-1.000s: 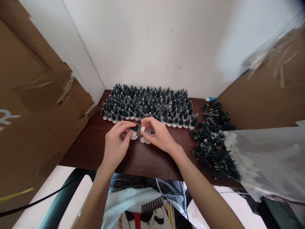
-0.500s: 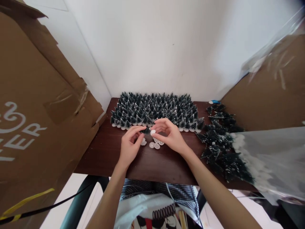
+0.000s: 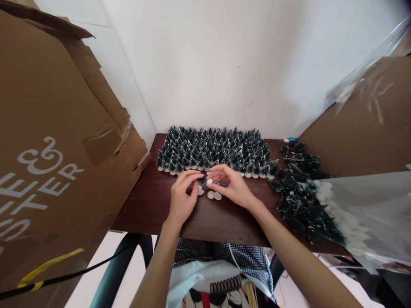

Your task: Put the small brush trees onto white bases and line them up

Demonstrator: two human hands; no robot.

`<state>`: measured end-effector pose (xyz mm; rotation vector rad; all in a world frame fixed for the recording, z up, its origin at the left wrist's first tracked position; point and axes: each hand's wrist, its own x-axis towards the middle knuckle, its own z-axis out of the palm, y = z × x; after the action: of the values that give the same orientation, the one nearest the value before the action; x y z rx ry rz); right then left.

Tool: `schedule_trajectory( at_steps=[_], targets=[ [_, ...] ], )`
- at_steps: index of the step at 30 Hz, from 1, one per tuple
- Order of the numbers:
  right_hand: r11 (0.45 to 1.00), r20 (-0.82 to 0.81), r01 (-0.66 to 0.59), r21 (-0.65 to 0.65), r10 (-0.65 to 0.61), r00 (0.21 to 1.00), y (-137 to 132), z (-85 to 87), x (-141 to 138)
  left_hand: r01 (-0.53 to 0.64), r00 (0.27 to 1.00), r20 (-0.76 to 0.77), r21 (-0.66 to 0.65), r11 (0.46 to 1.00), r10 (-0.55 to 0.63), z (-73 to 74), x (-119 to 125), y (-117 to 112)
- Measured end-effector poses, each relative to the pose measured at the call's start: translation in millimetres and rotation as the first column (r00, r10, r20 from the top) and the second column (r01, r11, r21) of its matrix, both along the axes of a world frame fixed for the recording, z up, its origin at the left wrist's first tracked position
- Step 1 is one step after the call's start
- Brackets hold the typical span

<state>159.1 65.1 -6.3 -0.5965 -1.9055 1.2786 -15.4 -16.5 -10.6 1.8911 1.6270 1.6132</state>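
My left hand (image 3: 183, 194) is closed, its thumb and fingers pinching a small dark green miniature tree (image 3: 202, 179). Opposite it, my right hand (image 3: 233, 188) holds a white round base (image 3: 209, 182) between thumb and fingertips. The base sits at the tree's lower end; whether the two are joined or merely touching I cannot tell. Below the hands, several loose white discs (image 3: 217, 196) lie on the dark brown table (image 3: 212, 222). Some discs are partly hidden by my fingers.
Beyond my hands, many snow-flecked miniature trees (image 3: 215, 149) stand in tight rows against the wall. More trees lie piled on the right (image 3: 298, 192), beside a clear plastic bag (image 3: 369, 209) of white pieces. Large cardboard boxes flank the table, the left box (image 3: 64, 141) standing close by.
The view has shifted slightly, so the table and boxes sit further right in the picture. Both hands keep nearly the same pinch on the tree and the base.
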Motion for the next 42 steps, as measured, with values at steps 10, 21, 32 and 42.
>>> schedule_trajectory(
  at_steps=[10, 21, 32, 42],
  targets=[
    [1.0, -0.02, 0.002, -0.02, -0.003, 1.0, 1, -3.2, 0, 0.012, 0.994, -0.113, 0.091, 0.996, -0.002, -5.8, -1, 2],
    [0.996, 0.007, 0.011, 0.085, -0.011, 1.0, -2, -3.4, -2, 0.039, 0.982, -0.191, 0.162, 0.986, -0.007, -6.2, 5, 3],
    [0.997, -0.109, 0.009, -0.082, -0.018, 0.994, -6, -0.6, -5, 0.097, 0.995, -0.036, 0.082, 0.992, -0.094, -11.5, 7, 0],
    [0.956, -0.193, -0.021, -0.293, -0.037, 0.981, -4, -1.9, -4, 0.078, 0.997, 0.001, 0.035, 0.996, -0.078, -12.9, 8, 0]
  ],
)
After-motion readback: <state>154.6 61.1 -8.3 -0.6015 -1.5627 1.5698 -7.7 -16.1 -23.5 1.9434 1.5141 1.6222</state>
